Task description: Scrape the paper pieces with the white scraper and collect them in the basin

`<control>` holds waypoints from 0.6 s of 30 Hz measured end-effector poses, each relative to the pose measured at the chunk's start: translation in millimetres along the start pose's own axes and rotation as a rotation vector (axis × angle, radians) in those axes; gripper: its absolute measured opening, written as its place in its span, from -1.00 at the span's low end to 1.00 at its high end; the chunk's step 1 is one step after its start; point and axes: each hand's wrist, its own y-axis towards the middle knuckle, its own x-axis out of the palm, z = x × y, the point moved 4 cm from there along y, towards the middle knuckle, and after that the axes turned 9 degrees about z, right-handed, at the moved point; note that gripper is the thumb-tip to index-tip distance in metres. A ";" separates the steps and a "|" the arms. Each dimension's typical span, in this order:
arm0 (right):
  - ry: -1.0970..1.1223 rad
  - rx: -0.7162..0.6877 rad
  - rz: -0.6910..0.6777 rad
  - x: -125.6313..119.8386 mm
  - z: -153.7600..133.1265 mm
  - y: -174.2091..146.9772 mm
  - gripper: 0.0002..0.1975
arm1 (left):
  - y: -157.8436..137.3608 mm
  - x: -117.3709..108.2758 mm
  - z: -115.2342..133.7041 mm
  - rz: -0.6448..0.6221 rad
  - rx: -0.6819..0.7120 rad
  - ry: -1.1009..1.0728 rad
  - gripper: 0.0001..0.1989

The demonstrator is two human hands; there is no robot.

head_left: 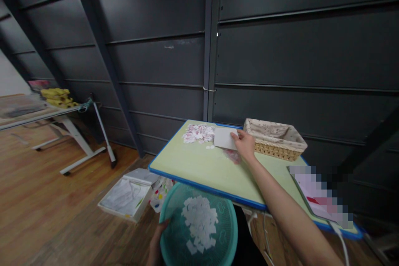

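Observation:
My right hand (245, 143) reaches over the table and pinches a white card (225, 138) by its right edge, thumb on top. Left of the card lies a heap of small white and pinkish paper pieces (198, 133). Under and beside the card is a small pinkish clear bag or wrapper (233, 156), partly hidden. My left hand (158, 239) grips the rim of a green plastic basket (174, 232) at its left side, below the table's near edge. A pile of white paper slips (200, 224) sits in the basket.
The table (193, 164) has a pale top with a blue edge. A lined wicker basket (274, 139) and a partly blurred tablet-like object (314, 195) stand on its right. An open white box (127, 195) is on the floor at left. A second table (40, 114) holds yellow items (59, 97).

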 end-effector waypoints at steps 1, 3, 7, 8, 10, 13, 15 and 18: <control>0.001 0.000 0.004 0.2 0.9 0.5 -0.53 | 0.6 -0.1 -1.5 -0.013 -0.043 -0.004 -0.32; 0.009 -0.003 0.005 0.7 2.1 1.1 -0.54 | 2.9 -0.8 -1.9 -0.005 -0.061 -0.026 -0.34; 0.059 -0.003 0.009 1.4 1.7 0.1 -0.49 | 7.5 -1.7 -2.0 0.014 -0.070 -0.043 -0.32; 0.079 -0.008 0.008 1.9 1.0 -0.4 -0.47 | 8.1 -2.0 -2.5 0.014 -0.079 -0.045 -0.30; 0.120 -0.025 -0.007 3.3 -0.7 -1.5 -0.46 | 8.2 -3.0 -3.9 0.013 -0.095 -0.050 -0.27; 0.125 -0.030 -0.033 4.6 -1.3 -2.1 -0.48 | 5.8 -3.8 -5.1 -0.006 -0.100 -0.059 -0.24; 0.080 -0.023 -0.019 3.0 -0.8 -1.7 -0.51 | 3.1 -2.9 -6.0 -0.034 -0.122 -0.058 -0.24; 0.029 -0.017 0.030 -1.2 -1.3 -1.3 -0.51 | 0.8 -1.5 -5.4 -0.043 -0.122 -0.061 -0.23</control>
